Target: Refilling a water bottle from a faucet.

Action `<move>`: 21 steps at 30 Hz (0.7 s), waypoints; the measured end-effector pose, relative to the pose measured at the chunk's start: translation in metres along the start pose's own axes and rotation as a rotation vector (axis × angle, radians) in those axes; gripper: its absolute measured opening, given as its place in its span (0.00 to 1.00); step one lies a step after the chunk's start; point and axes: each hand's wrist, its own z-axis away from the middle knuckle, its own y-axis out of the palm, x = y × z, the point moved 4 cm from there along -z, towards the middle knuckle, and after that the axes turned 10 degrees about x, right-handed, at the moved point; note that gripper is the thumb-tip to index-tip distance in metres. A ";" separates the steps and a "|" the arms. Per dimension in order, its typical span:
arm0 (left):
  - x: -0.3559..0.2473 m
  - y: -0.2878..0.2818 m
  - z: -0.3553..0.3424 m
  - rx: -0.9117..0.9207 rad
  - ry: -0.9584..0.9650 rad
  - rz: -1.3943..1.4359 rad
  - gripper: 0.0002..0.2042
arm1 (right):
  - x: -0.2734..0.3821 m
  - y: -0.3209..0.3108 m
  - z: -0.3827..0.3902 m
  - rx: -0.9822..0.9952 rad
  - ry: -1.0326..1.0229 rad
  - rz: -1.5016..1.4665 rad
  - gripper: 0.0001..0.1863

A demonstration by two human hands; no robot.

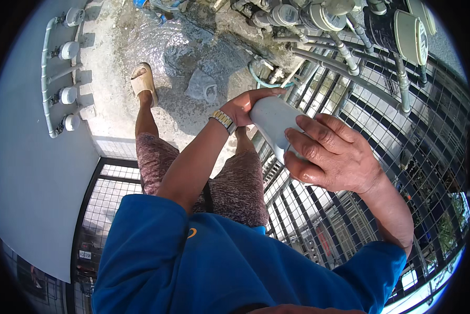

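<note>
A smooth white rounded container (274, 119) is held tilted in front of me, over the wire mesh fence. My left hand (241, 107), with a metal-band watch on its wrist, grips its left end, the thumb stretched along the upper side. From the right, my right hand (337, 152) has its bent, wet-looking fingers over the container's other end, the fingertips against it. What lies under those fingers and inside the container is hidden.
Wet concrete ground (190, 39) lies ahead, with a clear plastic bag (201, 86) on it. Water meters (324, 17) and grey pipes (371, 89) stand at the upper right, beside a hose (263, 81). More meters (68, 51) line the left wall. Dark bars and mesh (350, 220) border the right.
</note>
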 end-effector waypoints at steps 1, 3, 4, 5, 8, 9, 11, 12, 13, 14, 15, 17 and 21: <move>-0.001 0.005 0.000 0.008 0.101 0.013 0.25 | -0.004 0.001 -0.002 0.066 -0.006 -0.028 0.22; 0.002 0.012 0.004 0.067 0.221 0.173 0.26 | -0.017 -0.008 -0.006 -0.058 0.119 -0.111 0.22; 0.003 0.011 0.007 0.025 0.283 0.249 0.26 | -0.023 -0.010 -0.008 -0.085 0.186 -0.143 0.23; 0.003 0.010 0.011 0.000 0.368 0.392 0.30 | -0.029 -0.012 -0.010 -0.143 0.244 -0.189 0.24; -0.012 0.005 0.020 -0.048 0.585 0.250 0.30 | -0.032 -0.008 -0.015 -0.244 0.228 -0.104 0.29; -0.015 0.004 0.021 -0.051 0.595 0.259 0.30 | -0.035 -0.003 -0.015 -0.297 0.290 -0.133 0.29; -0.023 0.002 0.022 -0.104 0.629 0.233 0.30 | -0.035 0.009 -0.011 -0.386 0.425 -0.180 0.30; -0.025 0.001 0.022 -0.142 0.631 0.237 0.30 | -0.035 0.014 -0.009 -0.427 0.467 -0.174 0.31; -0.025 0.000 0.022 -0.179 0.612 0.227 0.31 | -0.030 0.018 -0.008 -0.425 0.465 -0.177 0.31; -0.026 0.001 0.022 -0.137 0.655 0.192 0.31 | -0.028 0.021 -0.007 -0.416 0.489 -0.188 0.32; -0.025 -0.001 0.022 -0.137 0.656 0.180 0.32 | -0.023 0.021 -0.006 -0.389 0.464 -0.206 0.34; -0.019 -0.005 0.022 -0.102 0.657 0.162 0.32 | -0.022 0.014 -0.002 -0.295 0.572 -0.281 0.35; 0.003 -0.028 0.025 -0.242 0.565 0.082 0.35 | -0.013 0.006 0.011 0.235 0.678 -0.455 0.43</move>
